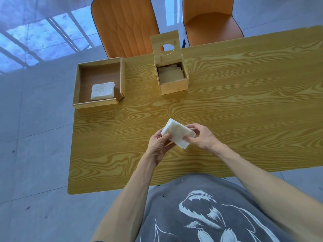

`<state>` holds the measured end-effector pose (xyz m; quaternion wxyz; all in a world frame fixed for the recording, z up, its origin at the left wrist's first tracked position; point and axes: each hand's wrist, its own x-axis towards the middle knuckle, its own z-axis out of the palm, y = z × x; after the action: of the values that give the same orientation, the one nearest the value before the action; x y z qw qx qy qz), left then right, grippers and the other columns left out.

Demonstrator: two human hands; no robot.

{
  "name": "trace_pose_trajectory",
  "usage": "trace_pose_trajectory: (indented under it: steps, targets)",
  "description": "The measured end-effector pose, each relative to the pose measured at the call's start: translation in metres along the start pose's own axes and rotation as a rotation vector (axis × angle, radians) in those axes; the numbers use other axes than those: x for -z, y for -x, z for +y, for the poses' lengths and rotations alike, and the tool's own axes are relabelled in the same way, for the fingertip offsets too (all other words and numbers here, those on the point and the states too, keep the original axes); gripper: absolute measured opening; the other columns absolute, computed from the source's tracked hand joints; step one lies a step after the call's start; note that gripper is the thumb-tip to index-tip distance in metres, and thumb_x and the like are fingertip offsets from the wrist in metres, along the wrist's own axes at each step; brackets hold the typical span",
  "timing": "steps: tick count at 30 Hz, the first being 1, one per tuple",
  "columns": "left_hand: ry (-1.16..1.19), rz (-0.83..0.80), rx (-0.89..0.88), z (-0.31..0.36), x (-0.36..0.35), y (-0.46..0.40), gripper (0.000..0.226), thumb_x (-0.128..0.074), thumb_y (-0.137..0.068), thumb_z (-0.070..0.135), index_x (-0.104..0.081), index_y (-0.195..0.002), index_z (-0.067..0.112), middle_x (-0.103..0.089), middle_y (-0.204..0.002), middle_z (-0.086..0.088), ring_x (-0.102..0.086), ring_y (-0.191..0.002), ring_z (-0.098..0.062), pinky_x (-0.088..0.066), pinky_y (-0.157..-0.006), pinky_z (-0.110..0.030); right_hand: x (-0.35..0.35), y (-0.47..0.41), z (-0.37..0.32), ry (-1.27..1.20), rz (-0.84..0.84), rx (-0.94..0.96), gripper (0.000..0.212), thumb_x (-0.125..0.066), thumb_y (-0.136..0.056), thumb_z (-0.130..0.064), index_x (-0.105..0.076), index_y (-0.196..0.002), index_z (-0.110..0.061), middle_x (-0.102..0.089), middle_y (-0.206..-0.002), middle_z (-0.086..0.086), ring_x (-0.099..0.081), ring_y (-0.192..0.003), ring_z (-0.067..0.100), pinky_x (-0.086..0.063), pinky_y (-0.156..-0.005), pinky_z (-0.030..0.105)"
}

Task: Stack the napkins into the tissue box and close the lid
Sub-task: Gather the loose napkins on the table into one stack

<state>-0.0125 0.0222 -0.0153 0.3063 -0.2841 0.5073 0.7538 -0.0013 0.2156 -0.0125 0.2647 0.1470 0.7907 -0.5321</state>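
Both hands hold a small stack of white folded napkins (176,132) just above the wooden table (227,110), near its front middle. My left hand (158,145) pinches the stack's left edge; my right hand (199,137) grips its right side. Farther back stands the wooden tissue box (174,87), its lid (165,47) with a round hole standing upright and open. Napkins lie inside the box. At the back left a wooden tray (99,103) holds another stack of white napkins (102,90).
Two orange chairs (125,27) stand behind the table's far edge. The table's left edge borders grey floor. My grey printed shirt fills the bottom of the view.
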Motion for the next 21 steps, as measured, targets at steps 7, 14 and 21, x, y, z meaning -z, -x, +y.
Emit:
trace_pose_trajectory:
  steps: [7,14,21]
  targets:
    - [-0.015,-0.014,-0.053,0.010,0.002,0.001,0.032,-0.050,-0.089,-0.012,-0.059,-0.108,0.011,-0.068,-0.092,-0.008,-0.069,-0.084,-0.019,-0.062,-0.077,-0.032,0.007,-0.003,-0.017,0.101,0.051,0.125,0.027,-0.080,-0.075,-0.026,-0.067,-0.099,-0.030,-0.068,-0.108,-0.006,-0.062,-0.106,0.015,-0.050,-0.093,0.031]
    - [0.035,-0.111,-0.065,0.019,0.004,0.001,0.032,-0.053,-0.087,-0.014,-0.059,-0.109,0.009,-0.070,-0.093,-0.009,-0.070,-0.087,-0.021,-0.061,-0.080,-0.034,0.011,-0.006,-0.029,-0.135,-0.138,0.109,0.062,-0.082,-0.074,-0.008,-0.052,-0.127,-0.025,-0.071,-0.102,0.005,-0.069,-0.086,0.013,-0.055,-0.073,0.020]
    - [-0.206,-0.055,-0.184,0.020,0.006,0.001,0.030,-0.070,-0.084,-0.006,-0.063,-0.105,0.015,-0.074,-0.095,0.000,-0.068,-0.088,-0.013,-0.057,-0.085,-0.025,0.011,-0.005,-0.027,-0.020,0.012,0.197,0.022,-0.080,-0.077,-0.014,-0.072,-0.098,-0.018,-0.068,-0.074,-0.009,-0.059,-0.058,-0.002,-0.049,-0.064,0.018]
